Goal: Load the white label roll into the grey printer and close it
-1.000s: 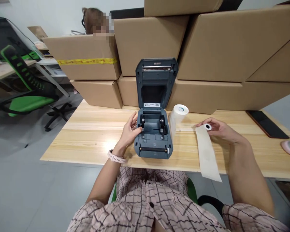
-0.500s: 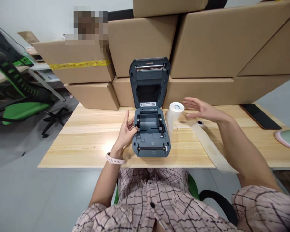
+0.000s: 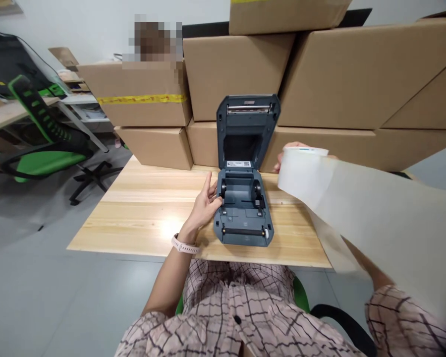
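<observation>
On the table stands a dark grey label printer (image 3: 243,206) with its lid (image 3: 248,130) swung up, so the roll holders (image 3: 241,188) and the black roller show. My left hand (image 3: 205,206) grips the printer's left side, thumb over the rim and one finger pointing up along it. To the right of the printer, my right hand (image 3: 280,159) holds a white label roll (image 3: 301,168) in the air. A long strip of label paper (image 3: 386,213) trails from the roll to the lower right, hiding most of my right hand and forearm.
Cardboard boxes (image 3: 238,74) are stacked along the back edge of the wooden table (image 3: 134,208). A green and black office chair (image 3: 48,144) stands on the floor at left. Beyond the boxes is a person with a blurred head (image 3: 152,42).
My right hand, open beside the standing roll before, has taken hold of it and lifted it, with its strip spread out toward the right. My left hand stays on the printer.
</observation>
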`<state>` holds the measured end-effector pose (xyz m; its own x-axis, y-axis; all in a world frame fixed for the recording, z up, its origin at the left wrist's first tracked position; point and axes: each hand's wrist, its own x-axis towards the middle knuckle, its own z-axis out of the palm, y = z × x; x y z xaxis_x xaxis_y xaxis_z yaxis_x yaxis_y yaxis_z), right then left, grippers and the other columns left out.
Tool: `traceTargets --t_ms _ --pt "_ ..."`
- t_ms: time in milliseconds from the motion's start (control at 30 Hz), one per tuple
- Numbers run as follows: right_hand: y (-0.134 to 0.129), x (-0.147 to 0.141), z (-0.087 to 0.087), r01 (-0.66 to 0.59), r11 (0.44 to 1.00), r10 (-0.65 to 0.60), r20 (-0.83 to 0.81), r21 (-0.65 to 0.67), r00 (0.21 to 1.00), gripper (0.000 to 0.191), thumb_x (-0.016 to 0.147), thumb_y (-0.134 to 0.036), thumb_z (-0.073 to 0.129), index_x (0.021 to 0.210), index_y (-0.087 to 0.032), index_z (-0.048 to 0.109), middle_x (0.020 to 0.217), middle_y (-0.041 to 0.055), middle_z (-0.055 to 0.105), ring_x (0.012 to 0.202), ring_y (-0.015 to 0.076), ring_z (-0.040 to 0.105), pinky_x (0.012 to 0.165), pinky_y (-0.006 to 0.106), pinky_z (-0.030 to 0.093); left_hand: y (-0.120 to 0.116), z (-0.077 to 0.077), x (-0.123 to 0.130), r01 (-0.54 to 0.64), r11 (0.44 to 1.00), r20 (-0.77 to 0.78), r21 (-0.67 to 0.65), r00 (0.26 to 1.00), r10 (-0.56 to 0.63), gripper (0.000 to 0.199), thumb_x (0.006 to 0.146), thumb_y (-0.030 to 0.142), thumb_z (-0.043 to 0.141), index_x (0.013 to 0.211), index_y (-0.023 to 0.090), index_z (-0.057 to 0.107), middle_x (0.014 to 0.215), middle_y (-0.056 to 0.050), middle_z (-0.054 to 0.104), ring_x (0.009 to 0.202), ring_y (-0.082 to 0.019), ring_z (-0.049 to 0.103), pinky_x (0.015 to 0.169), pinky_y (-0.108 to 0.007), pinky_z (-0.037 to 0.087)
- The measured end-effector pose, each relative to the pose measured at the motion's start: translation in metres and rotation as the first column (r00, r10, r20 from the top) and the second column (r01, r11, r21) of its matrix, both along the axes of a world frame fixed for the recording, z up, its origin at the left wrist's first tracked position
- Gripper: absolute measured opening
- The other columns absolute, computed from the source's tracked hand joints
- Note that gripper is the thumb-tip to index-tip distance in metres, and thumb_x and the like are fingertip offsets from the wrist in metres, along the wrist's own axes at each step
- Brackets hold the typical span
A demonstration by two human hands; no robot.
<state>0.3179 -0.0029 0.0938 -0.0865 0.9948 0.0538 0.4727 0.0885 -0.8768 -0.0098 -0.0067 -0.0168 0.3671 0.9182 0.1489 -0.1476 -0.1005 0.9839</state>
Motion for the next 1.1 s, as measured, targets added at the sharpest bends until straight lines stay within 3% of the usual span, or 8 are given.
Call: traceTargets --t_ms 67,133,233,333,567,767,933,1100 --pt "-0.006 -0.027 0.020 -0.212 0.976 0.212 -0.025 -0.041 0.977 0.075 0.074 -0.076 0.059 0.131 -0.027 0.057 0.121 0.0113 0.074 0.103 0.0300 0.072 0.078 0.041 0.055 -0.001 0.001 0.001 -0.004 1.000 0.007 0.010 1.000 0.004 0.105 0.090 0.030 0.065 0.168 0.025 -0.005 0.168 -0.019 0.036 0.146 -0.027 0.052 0.120 -0.046 0.042" --pt "-0.004 -0.057 0.033 -0.370 0.924 0.379 0.098 -0.095 0.920 0.074 0.064 -0.065 0.073 0.124 -0.024 0.058 0.120 0.0104 0.073 0.104 0.0305 0.070 0.079 0.039 0.055 -0.001 0.002 0.001 0.004 1.000 -0.006 0.025 1.000 -0.004 0.103 0.091 0.029 0.064 0.168 0.027 -0.004 0.169 -0.017 0.035 0.148 -0.026 0.049 0.120 -0.045 0.042" --pt "0.007 -0.096 0.034 -0.423 0.900 0.422 0.452 -0.105 0.786 0.064 0.065 -0.054 0.078 0.117 -0.022 0.059 0.121 0.0106 0.071 0.104 0.0302 0.068 0.084 0.038 0.053 -0.003 0.005 0.000 0.017 0.999 -0.030 0.039 0.999 -0.016 0.103 0.091 0.027 0.064 0.168 0.029 -0.004 0.170 -0.015 0.033 0.149 -0.026 0.048 0.122 -0.045 0.040" --pt "0.019 -0.117 0.025 -0.462 0.879 0.428 0.619 -0.116 0.658 0.060 0.071 -0.052 0.076 0.119 -0.021 0.059 0.123 0.0119 0.070 0.108 0.0322 0.067 0.089 0.039 0.050 -0.004 0.006 -0.002 0.016 0.999 -0.047 0.031 0.999 -0.014 0.102 0.092 0.027 0.063 0.168 0.028 -0.006 0.171 -0.016 0.031 0.149 -0.027 0.049 0.123 -0.048 0.039" --pt "0.025 -0.115 0.025 -0.497 0.845 0.496 0.642 -0.200 0.585 0.068 0.072 -0.053 0.076 0.129 -0.021 0.056 0.123 0.0115 0.071 0.105 0.0314 0.068 0.086 0.036 0.049 -0.004 0.004 -0.002 0.014 0.999 -0.063 0.038 0.998 -0.011 0.100 0.094 0.028 0.060 0.168 0.025 -0.007 0.172 -0.017 0.028 0.152 -0.028 0.044 0.125 -0.050 0.034" --pt "0.024 -0.122 0.027 -0.544 0.796 0.550 0.692 -0.265 0.468 0.069 0.072 -0.055 0.078 0.129 -0.021 0.056 0.125 0.0120 0.071 0.111 0.0342 0.068 0.087 0.038 0.050 -0.005 0.003 -0.002 0.002 0.998 -0.102 0.058 0.995 0.004 0.097 0.094 0.030 0.060 0.168 0.030 -0.003 0.172 -0.012 0.029 0.151 -0.027 0.045 0.125 -0.050 0.035" --pt "0.030 -0.129 0.009 -0.521 0.793 0.555 0.728 -0.316 0.403 0.074 0.077 -0.067 0.071 0.130 -0.016 0.056 0.124 0.0179 0.071 0.113 0.0386 0.068 0.089 0.043 0.052 -0.005 0.004 -0.002 0.004 0.997 -0.094 0.074 0.996 0.003 0.097 0.094 0.028 0.059 0.168 0.029 -0.005 0.172 -0.013 0.030 0.150 -0.027 0.047 0.125 -0.049 0.035" --pt "0.034 -0.127 -0.008 -0.524 0.785 0.571 0.712 -0.330 0.409 0.074 0.081 -0.067 0.069 0.131 -0.013 0.059 0.129 0.0210 0.070 0.116 0.0395 0.067 0.090 0.045 0.053 -0.004 0.002 -0.003 0.009 0.999 -0.073 0.049 0.997 -0.006 0.099 0.093 0.028 0.061 0.168 0.031 -0.004 0.173 -0.014 0.027 0.150 -0.028 0.047 0.124 -0.051 0.036"
